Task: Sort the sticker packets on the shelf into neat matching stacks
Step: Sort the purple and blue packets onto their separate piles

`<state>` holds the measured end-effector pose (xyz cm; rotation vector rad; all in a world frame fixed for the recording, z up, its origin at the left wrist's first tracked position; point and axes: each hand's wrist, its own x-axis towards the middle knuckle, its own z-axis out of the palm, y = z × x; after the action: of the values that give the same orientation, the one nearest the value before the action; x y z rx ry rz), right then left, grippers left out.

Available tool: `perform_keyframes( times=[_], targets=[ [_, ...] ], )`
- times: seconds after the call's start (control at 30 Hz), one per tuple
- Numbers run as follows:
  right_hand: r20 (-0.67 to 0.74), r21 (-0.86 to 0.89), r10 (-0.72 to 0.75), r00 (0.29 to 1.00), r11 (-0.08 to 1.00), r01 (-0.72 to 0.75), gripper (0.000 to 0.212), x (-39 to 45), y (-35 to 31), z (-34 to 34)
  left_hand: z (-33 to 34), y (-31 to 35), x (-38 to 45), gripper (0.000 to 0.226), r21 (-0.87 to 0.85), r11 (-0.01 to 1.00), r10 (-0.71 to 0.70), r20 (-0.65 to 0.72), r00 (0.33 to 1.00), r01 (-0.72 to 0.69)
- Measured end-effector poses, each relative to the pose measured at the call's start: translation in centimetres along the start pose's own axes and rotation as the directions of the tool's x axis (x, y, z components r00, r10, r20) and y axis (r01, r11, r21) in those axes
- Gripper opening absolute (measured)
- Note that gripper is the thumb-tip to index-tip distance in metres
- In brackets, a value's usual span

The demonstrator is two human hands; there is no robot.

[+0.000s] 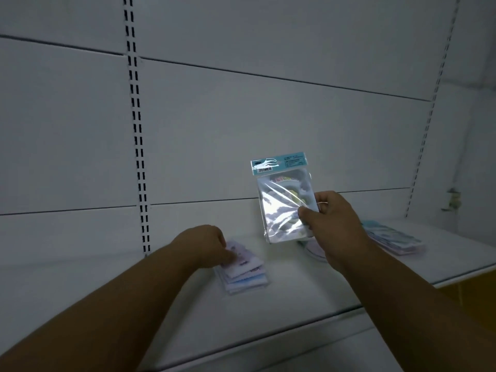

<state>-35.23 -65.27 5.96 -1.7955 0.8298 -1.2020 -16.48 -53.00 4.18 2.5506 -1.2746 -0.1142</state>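
Observation:
My right hand (331, 224) holds one clear sticker packet (281, 196) upright above the white shelf (281, 296), pinched at its lower right corner; its header strip is light blue with a barcode. My left hand (212, 244) rests with bent fingers on the far edge of a fanned stack of packets (245, 275) with pale pink and blue headers. Another stack of packets (394, 238) lies on the shelf to the right. A pinkish packet (314, 251) lies partly hidden under my right hand.
A white back panel (241, 130) rises behind the shelf, with slotted uprights at left (138, 162) and right (426, 135). The shelf's front lip (295, 327) runs diagonally. An orange surface (472, 291) shows below at the right.

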Motion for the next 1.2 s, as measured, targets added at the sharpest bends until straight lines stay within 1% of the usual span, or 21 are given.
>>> perform_keyframes(
  times=[0.03, 0.07, 0.1, 0.13, 0.17, 0.2, 0.23, 0.3, 0.37, 0.43, 0.53, 0.63, 0.7, 0.77, 0.83, 0.87, 0.97, 1.0, 1.07, 1.13, 1.2],
  targets=[
    [0.006, -0.005, -0.004, 1.000, 1.000, 0.004, 0.019, 0.2, 0.4, -0.3, -0.3, 0.3, 0.2, 0.039, -0.025, 0.999, 0.021, -0.042, 0.999, -0.023],
    [0.015, -0.007, -0.005, 1.000, 1.000, 0.005, 0.020, 0.5, 0.7, -0.6, -0.5, 0.8, 0.7, 0.033, -0.116, 0.991, 0.045, -0.116, 0.992, -0.058],
    [0.024, -0.002, -0.003, 1.000, 1.000, 0.003, 0.021, 0.7, 1.0, -1.0, -0.8, 1.6, 1.1, 0.029, -0.266, 0.958, 0.056, -0.192, 0.980, -0.107],
    [0.033, 0.005, 0.000, 0.999, 1.000, 0.000, 0.021, 1.0, 1.4, -1.4, -1.0, 2.7, 1.6, 0.027, -0.454, 0.877, 0.052, -0.238, 0.970, -0.158],
    [0.039, 0.009, 0.000, 0.999, 1.000, -0.001, 0.020, 1.3, 1.8, -2.0, -1.1, 4.1, 2.1, 0.027, -0.630, 0.755, 0.041, -0.236, 0.971, -0.185],
    [0.045, 0.009, -0.001, 0.999, 1.000, 0.001, 0.019, 1.7, 2.2, -2.8, -1.2, 5.7, 2.7, 0.027, -0.758, 0.626, 0.039, -0.205, 0.978, -0.183],
    [0.050, 0.009, -0.002, 0.999, 1.000, 0.002, 0.019, 2.2, 2.5, -3.7, -1.1, 7.4, 3.3, 0.027, -0.829, 0.531, 0.052, -0.175, 0.983, -0.176],
    [0.049, -0.012, -0.004, 0.999, 1.000, 0.004, 0.019, 3.3, 3.4, -5.9, -0.4, 10.9, 4.7, 0.025, -0.876, 0.443, 0.094, -0.166, 0.982, -0.190],
    [0.040, -0.100, -0.017, 0.999, 0.995, 0.021, 0.017, 4.8, 4.5, -8.8, 0.6, 14.5, 6.5, 0.022, -0.896, 0.399, 0.100, -0.170, 0.980, -0.196],
    [0.045, -0.244, -0.042, 0.998, 0.968, 0.052, 0.013, 6.8, 5.8, -12.2, 2.0, 18.3, 8.3, 0.019, -0.909, 0.385, 0.089, -0.133, 0.987, -0.157],
    [0.076, -0.490, -0.076, 0.994, 0.866, 0.103, 0.014, 10.4, 7.6, -17.3, 4.4, 24.0, 11.0, 0.017, -0.924, 0.367, 0.063, -0.087, 0.994, -0.104],
    [0.094, -0.667, -0.068, 0.993, 0.736, 0.113, 0.021, 14.2, 9.5, -21.2, 6.8, 29.2, 13.6, 0.015, -0.917, 0.397, 0.010, -0.025, 1.000, -0.027],
    [0.109, -0.726, -0.027, 0.994, 0.680, 0.098, 0.028, 16.5, 11.3, -22.7, 8.4, 31.8, 15.5, 0.015, -0.894, 0.448, -0.034, 0.001, 0.999, 0.016],
    [0.131, -0.752, 0.017, 0.991, 0.654, 0.088, 0.032, 18.5, 13.2, -23.4, 10.1, 33.4, 17.2, 0.020, -0.816, 0.578, -0.064, -0.029, 0.998, 0.013],
    [0.156, -0.774, 0.066, 0.986, 0.627, 0.081, 0.033, 19.7, 15.2, -23.8, 11.7, 34.4, 18.5, 0.025, -0.679, 0.734, -0.065, -0.076, 0.995, -0.004],
    [0.175, -0.785, 0.089, 0.980, 0.614, 0.085, 0.033, 20.1, 16.2, -23.9, 12.4, 34.7, 18.9, 0.026, -0.607, 0.794, -0.054, -0.079, 0.995, -0.005],
    [0.234, -0.798, 0.139, 0.962, 0.593, 0.108, 0.039, 21.0, 18.2, -23.9, 13.9, 35.5, 19.4, 0.028, -0.309, 0.951, -0.020, -0.065, 0.998, -0.001],
    [0.249, -0.798, 0.141, 0.958, 0.590, 0.120, 0.041, 21.1, 18.5, -23.8, 14.2, 35.6, 19.4, 0.029, -0.199, 0.980, -0.012, -0.084, 0.996, -0.004],
    [0.271, -0.808, 0.126, 0.954, 0.568, 0.154, 0.042, 21.2, 18.9, -23.7, 14.6, 35.9, 19.5, 0.034, -0.080, 0.997, 0.002, -0.139, 0.990, -0.013],
    [0.277, -0.828, 0.113, 0.954, 0.532, 0.178, 0.036, 20.9, 18.8, -23.5, 14.8, 36.1, 19.4, 0.041, -0.051, 0.999, 0.008, -0.183, 0.983, -0.018],
    [0.306, -0.835, 0.077, 0.949, 0.500, 0.229, 0.019, 20.5, 18.1, -23.2, 14.9, 36.0, 18.9, 0.049, -0.066, 0.998, -0.001, -0.219, 0.976, -0.014]
  ],
)
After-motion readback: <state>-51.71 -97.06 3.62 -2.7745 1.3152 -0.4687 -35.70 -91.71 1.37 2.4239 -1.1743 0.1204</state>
